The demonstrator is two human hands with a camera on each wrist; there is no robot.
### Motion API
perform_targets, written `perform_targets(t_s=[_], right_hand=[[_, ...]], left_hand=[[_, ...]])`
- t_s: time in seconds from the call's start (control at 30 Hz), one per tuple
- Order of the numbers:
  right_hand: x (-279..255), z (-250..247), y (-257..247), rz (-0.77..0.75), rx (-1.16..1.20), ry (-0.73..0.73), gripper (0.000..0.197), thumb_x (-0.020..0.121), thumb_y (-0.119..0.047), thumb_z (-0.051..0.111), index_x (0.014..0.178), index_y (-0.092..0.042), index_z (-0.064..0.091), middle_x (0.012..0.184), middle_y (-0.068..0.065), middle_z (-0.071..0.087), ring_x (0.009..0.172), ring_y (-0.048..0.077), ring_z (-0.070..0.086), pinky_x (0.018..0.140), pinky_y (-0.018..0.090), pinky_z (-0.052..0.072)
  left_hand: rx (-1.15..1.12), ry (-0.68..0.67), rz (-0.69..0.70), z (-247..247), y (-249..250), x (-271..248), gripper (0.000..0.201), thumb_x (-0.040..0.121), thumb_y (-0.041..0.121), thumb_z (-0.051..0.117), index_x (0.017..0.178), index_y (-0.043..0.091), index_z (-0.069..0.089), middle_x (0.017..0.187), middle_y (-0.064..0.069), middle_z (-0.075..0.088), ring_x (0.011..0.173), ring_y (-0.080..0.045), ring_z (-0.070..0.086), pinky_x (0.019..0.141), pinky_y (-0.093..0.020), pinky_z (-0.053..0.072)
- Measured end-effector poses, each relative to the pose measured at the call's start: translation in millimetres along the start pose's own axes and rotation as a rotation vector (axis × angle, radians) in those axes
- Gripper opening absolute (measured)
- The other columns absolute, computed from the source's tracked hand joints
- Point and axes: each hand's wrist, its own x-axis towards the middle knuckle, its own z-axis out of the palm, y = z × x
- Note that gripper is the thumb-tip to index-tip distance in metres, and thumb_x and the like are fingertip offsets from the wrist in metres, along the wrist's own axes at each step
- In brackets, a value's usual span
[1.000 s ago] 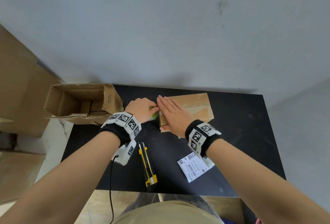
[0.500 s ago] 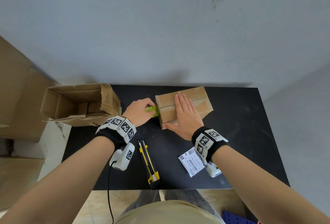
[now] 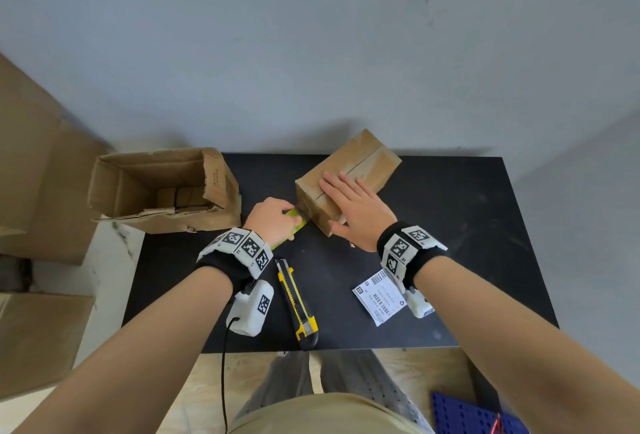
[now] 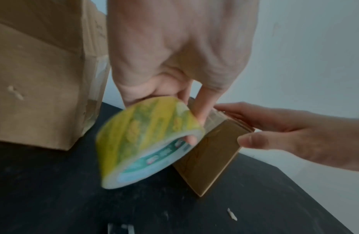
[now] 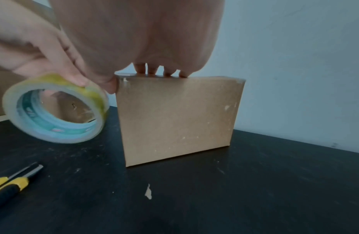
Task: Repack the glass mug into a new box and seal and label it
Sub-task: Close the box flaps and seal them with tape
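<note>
**Sealing under way, label not yet applied**

Head view: a black counter [image 3: 450, 225] is set against a plain grey wall. A small closed brown cardboard box [image 3: 367, 163] is pressed down by the right hand [image 3: 353, 205], fingers straight and slightly spread across the taped top seam. A yellow-green roll of clear tape [image 3: 294, 222] is gripped by the left hand [image 3: 270, 219] at the box's near-left end. The glass mug is not seen and is judged to be inside. An empty open carton [image 3: 159, 187], a yellow utility knife [image 3: 298, 298] and a white barcode label [image 3: 379, 296] lie nearby.

Left wrist view: the roll [image 4: 146, 142] is pinched, one finger through its core, against the box's end face.

Right wrist view: fingertips [image 5: 160, 69] rest on the top edge.

Cutting the tape and labelling are judged to remain.
</note>
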Motion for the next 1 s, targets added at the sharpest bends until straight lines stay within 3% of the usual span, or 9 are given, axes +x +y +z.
perform_targets(t_s=[0.1, 0.23, 0.33, 0.47, 0.6, 0.73, 0.83, 0.9, 1.0], right_hand=[[-1.0, 1.5, -0.3, 0.005, -0.003, -0.008, 0.074, 0.093, -0.040, 0.044, 0.151, -0.021, 0.002, 0.159, -0.005, -0.002, 0.147, 0.018, -0.002, 0.116, 0.033, -0.006], [1.1, -1.0, -2.3, 0.012, 0.012, -0.019, 0.074, 0.094, -0.036, 0.045, 0.151, -0.020, 0.001, 0.159, -0.004, -0.004, 0.147, 0.019, -0.003, 0.117, 0.036, -0.004], [-1.4, -2.0, -6.8, 0.016, 0.039, 0.017, 0.071, 0.095, -0.032, 0.047, 0.151, -0.020, 0.005, 0.159, -0.001, -0.002, 0.147, 0.019, 0.000, 0.118, 0.036, -0.001], [-13.4, -2.3, -20.1, 0.070, 0.122, 0.134, 0.064, 0.091, -0.024, 0.056, 0.146, -0.015, 0.026, 0.157, 0.004, 0.016, 0.141, 0.022, 0.026, 0.114, 0.034, 0.021], [-28.1, 4.6, -46.3, 0.009, 0.127, 0.362, 0.043, 0.079, -0.013, 0.069, 0.119, -0.006, 0.057, 0.125, 0.014, 0.055, 0.102, 0.030, 0.060, 0.084, 0.038, 0.051], [-38.9, 25.6, -76.2, -0.017, 0.083, 0.444, 0.027, 0.070, -0.012, 0.075, 0.093, -0.006, 0.063, 0.091, 0.009, 0.061, 0.069, 0.025, 0.061, 0.057, 0.029, 0.050], [-44.7, 46.1, -97.5, 0.032, 0.176, 0.246, 0.027, 0.080, -0.019, 0.068, 0.102, -0.007, 0.058, 0.097, 0.010, 0.058, 0.081, 0.028, 0.060, 0.064, 0.034, 0.052], [-48.7, 60.2, -110.3, 0.146, 0.226, 0.004, 0.037, 0.089, -0.032, 0.058, 0.118, -0.010, 0.048, 0.114, 0.007, 0.052, 0.100, 0.027, 0.056, 0.077, 0.037, 0.046], [-50.5, 76.5, -124.6, 0.276, 0.264, -0.161, 0.056, 0.086, -0.047, 0.059, 0.125, -0.012, 0.039, 0.122, 0.006, 0.049, 0.109, 0.026, 0.053, 0.079, 0.037, 0.046]], left_hand=[[0.020, 0.007, -0.063, 7.6, -6.0, 2.0, 0.027, 0.091, 0.031, 0.055, 0.102, 0.012, 0.070, 0.086, -0.005, 0.070, 0.072, -0.015, 0.062, 0.066, -0.025, 0.043], [-0.083, 0.006, 0.029, 9.2, -18.4, 3.7, 0.030, 0.087, 0.031, 0.063, 0.114, 0.020, 0.061, 0.107, -0.004, 0.064, 0.095, -0.021, 0.061, 0.085, -0.031, 0.046], [-0.203, -0.015, 0.084, 4.0, -27.0, -1.5, 0.018, 0.085, 0.028, 0.066, 0.101, 0.025, 0.059, 0.098, -0.008, 0.066, 0.089, -0.026, 0.064, 0.084, -0.044, 0.052], [-0.271, -0.064, 0.092, -2.5, -26.5, -8.3, 0.019, 0.085, 0.016, 0.065, 0.101, 0.024, 0.057, 0.090, -0.016, 0.068, 0.086, -0.029, 0.066, 0.080, -0.041, 0.054], [-0.278, -0.067, 0.119, -2.5, -26.4, -11.0, 0.023, 0.084, 0.014, 0.067, 0.103, 0.020, 0.057, 0.086, -0.014, 0.068, 0.083, -0.028, 0.066, 0.077, -0.036, 0.052], [-0.266, -0.065, 0.153, -1.0, -26.7, -12.5, 0.023, 0.084, 0.013, 0.067, 0.104, 0.017, 0.057, 0.083, -0.009, 0.066, 0.078, -0.023, 0.064, 0.074, -0.034, 0.051], [-0.244, -0.053, 0.179, -0.7, -28.8, -13.1, 0.024, 0.084, 0.014, 0.067, 0.106, 0.016, 0.058, 0.077, -0.002, 0.062, 0.069, -0.015, 0.059, 0.067, -0.027, 0.046], [-0.247, -0.062, 0.183, -0.4, -30.2, -12.9, 0.026, 0.084, 0.015, 0.066, 0.109, 0.015, 0.058, 0.080, -0.006, 0.064, 0.075, -0.019, 0.062, 0.072, -0.031, 0.049], [-0.231, -0.073, 0.185, -0.7, -33.0, -12.2, 0.029, 0.085, 0.017, 0.066, 0.112, 0.016, 0.058, 0.096, -0.012, 0.066, 0.089, -0.024, 0.064, 0.082, -0.036, 0.052]])
